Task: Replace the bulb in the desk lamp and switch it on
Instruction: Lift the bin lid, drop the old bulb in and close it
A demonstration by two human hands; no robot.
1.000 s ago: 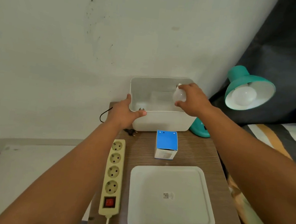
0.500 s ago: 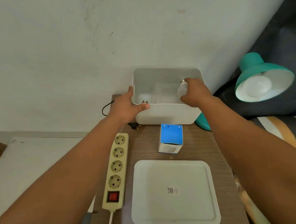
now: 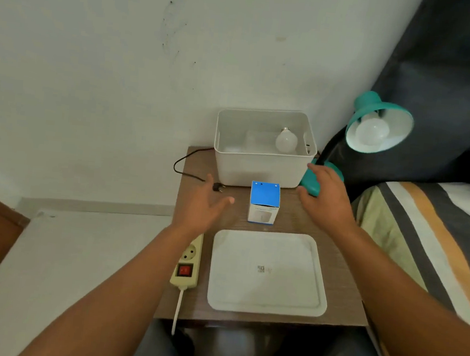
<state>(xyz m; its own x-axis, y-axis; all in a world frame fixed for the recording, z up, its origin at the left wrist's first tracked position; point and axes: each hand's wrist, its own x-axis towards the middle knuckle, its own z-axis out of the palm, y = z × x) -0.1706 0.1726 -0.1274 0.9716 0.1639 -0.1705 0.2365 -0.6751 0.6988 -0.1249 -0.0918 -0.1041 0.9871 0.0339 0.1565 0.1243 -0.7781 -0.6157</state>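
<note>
The left hand (image 3: 202, 206) has let go of the white bin (image 3: 257, 168) rim and hovers over the counter (image 3: 342, 274), fingers (image 3: 227, 200) spread and empty, the lamp's unplugged plug (image 3: 218, 187) just beyond them and the power strip (image 3: 187, 262) under the wrist. Between the hands stands the blue bulb box (image 3: 264, 206). The right hand (image 3: 326, 199) is out of the bin too, fingers loose, holding nothing, their tips by the teal lamp base (image 3: 308, 182). The loose bulb (image 3: 286, 141) now lies dropped in the bin, well beyond the fingers; another bulb (image 3: 372, 130) sits in the lamp shade (image 3: 400, 119). Likely the old bulb is discarded, and plugging in comes next
</note>
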